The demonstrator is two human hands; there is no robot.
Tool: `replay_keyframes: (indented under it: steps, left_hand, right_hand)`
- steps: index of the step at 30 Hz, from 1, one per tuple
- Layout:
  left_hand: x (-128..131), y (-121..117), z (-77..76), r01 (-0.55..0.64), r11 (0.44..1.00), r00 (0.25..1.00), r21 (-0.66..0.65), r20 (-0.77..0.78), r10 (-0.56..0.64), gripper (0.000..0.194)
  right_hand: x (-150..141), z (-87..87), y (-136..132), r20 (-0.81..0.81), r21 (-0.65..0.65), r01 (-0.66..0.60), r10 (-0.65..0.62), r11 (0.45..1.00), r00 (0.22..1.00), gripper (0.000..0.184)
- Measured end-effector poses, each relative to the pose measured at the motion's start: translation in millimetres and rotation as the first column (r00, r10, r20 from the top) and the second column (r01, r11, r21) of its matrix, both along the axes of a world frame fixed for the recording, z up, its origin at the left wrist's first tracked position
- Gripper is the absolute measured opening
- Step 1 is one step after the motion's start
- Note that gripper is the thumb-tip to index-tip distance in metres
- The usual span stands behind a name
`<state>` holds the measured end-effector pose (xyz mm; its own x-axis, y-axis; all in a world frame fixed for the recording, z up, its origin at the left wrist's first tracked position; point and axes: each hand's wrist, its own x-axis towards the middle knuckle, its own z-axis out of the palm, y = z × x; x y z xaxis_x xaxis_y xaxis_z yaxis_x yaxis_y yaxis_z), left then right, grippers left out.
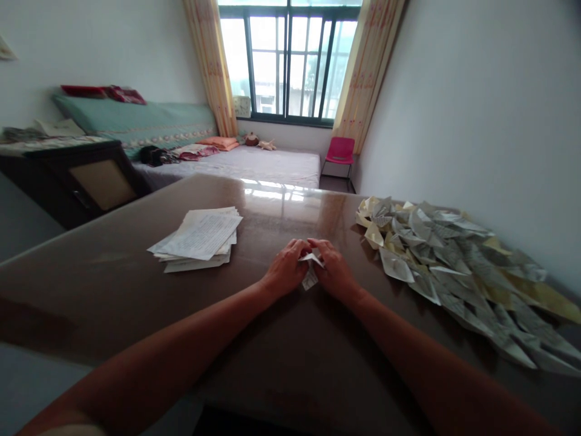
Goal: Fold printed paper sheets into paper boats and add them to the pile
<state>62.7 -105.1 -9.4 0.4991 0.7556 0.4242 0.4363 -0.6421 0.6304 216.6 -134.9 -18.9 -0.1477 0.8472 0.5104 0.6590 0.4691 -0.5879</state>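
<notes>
Folded paper [310,280] pinched mid-desk [254,327], between left and right edges; left hand [287,267] and right hand [334,271] in narrow grip on it, presumably to steady folds. Loose sheets [202,235] stacked toward left edge, within reach; folded pieces [454,266] heaped along right edge, apart.

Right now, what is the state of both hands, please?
Left hand: closed on the small folded white paper.
Right hand: closed on the same paper.

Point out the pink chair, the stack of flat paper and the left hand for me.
Chair [341,150]: head view, on its backrest.
Stack [204,233]: head view, on its top sheet.
Left hand [287,269]: head view, on its back.
</notes>
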Motion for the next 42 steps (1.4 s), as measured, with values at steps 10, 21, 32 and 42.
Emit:
replay_keyframes:
  steps: [10,21,32,42]
  left_hand:
    - [2.2,4.4,-4.3,-0.078,0.997,0.997,-0.017,-0.032,0.077,0.006]
    - [2.1,1.4,-4.6,-0.084,0.996,0.993,-0.013,-0.085,0.082,0.013]
    - [-4.5,8.1,-6.2,-0.102,0.995,0.964,0.018,-0.247,0.103,0.014]
    - [-26.9,8.2,10.6,0.168,0.984,0.924,0.051,-0.357,-0.139,0.029]
  right_hand:
    - [-1.1,4.9,1.3,-0.017,-0.093,0.117,-0.119,0.989,0.993,0.032]
    - [-4.8,8.9,-4.9,0.075,-0.144,0.143,-0.133,0.979,0.988,0.02]
    - [5.7,-3.4,1.1,0.11,-0.1,0.081,-0.07,0.992,0.991,0.025]
    - [21.6,9.8,-11.0,0.309,-0.138,-0.018,0.06,0.99,0.949,0.027]
